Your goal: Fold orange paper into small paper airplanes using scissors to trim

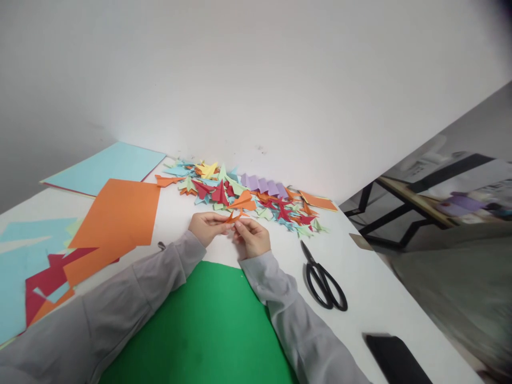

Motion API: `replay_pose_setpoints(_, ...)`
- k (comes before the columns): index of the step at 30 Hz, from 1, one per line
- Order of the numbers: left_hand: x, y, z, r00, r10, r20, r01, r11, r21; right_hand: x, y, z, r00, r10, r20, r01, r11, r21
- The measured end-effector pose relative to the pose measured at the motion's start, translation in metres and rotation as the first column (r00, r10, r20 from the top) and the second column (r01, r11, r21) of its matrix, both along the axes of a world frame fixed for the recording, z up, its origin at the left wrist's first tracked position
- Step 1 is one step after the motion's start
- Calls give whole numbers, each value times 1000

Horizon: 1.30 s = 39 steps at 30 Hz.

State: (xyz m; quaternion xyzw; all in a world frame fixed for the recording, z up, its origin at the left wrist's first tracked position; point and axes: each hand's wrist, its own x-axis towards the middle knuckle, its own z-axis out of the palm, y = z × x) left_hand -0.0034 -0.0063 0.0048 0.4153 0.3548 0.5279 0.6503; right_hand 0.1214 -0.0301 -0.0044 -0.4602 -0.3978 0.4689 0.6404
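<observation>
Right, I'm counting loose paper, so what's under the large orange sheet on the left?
The large orange sheet covers one corner of the far light-blue sheet, whose remainder shows beyond it. Anything else beneath is covered, so I can't tell.

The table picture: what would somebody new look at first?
Probably the bright green flat sheet at the bottom, between two grey sleeves. Beyond it, the left hand and right hand hold a small folded orange paper, before a multicoloured heap of folded paper shapes by the white wall.
</observation>
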Motion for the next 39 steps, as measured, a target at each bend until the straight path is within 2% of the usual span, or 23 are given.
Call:
replay_pose_setpoints(4,1,-1,-6,996,-70,63,70,998,3,5,3,-3,999,-3,-46,4,1000,12)
replay_pose_setpoints(10,-1,3,-6,997,-77,4,77,997,-12,4,3,-4,1000,-8,-21,8,1000,7)
replay_pose_setpoints(18,3,2,-4,998,-52,23,52,998,-19,-3,-3,1,986,-82,143,69,993,95)
replay_pose_setpoints(22,1,4,-4,999,-37,13,37,999,8,-2,-6,-1,969,-78,233,36,983,179)
replay_pose_setpoints(28,-3,8,-2,998,-41,-43,42,998,36,-1,-12,-2,902,-143,407,24,959,283)
replay_pose_setpoints(39,-7,9,-2,989,-53,-138,66,993,98,-1,-13,-5,912,-125,391,20,965,261)
